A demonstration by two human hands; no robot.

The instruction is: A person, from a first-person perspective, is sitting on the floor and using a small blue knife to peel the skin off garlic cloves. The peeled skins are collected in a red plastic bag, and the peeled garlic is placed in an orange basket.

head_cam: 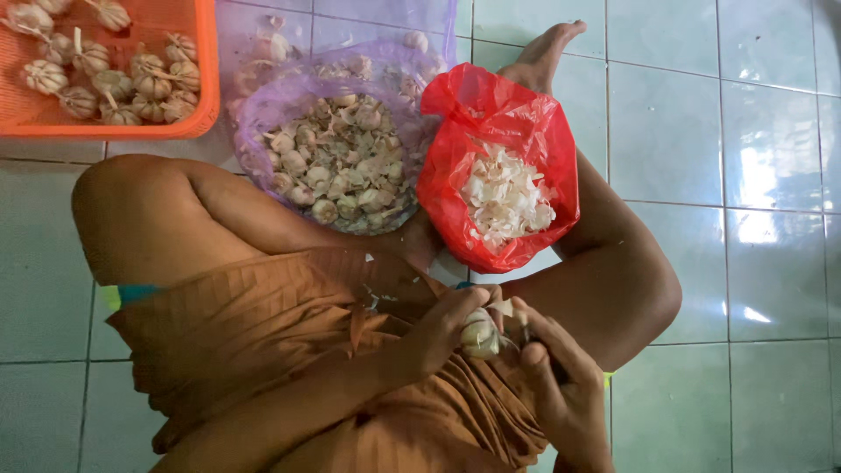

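Note:
My left hand (442, 328) grips a garlic bulb (479, 334) over my lap, fingers curled around it. My right hand (561, 385) is closed on a dark-handled small knife (541, 352) whose tip meets the bulb, where a flake of white skin sticks up. I sit cross-legged on the tiled floor in brown cloth. In front of my knees a red plastic bag (534, 131) holds white garlic skins, and a purple plastic bag (263, 105) holds many separated garlic cloves (342, 162).
An orange plastic basket (206, 79) with several whole garlic bulbs sits at the top left. My bare foot (547, 52) rests beyond the red bag. Pale green floor tiles (745, 175) spread out to the right.

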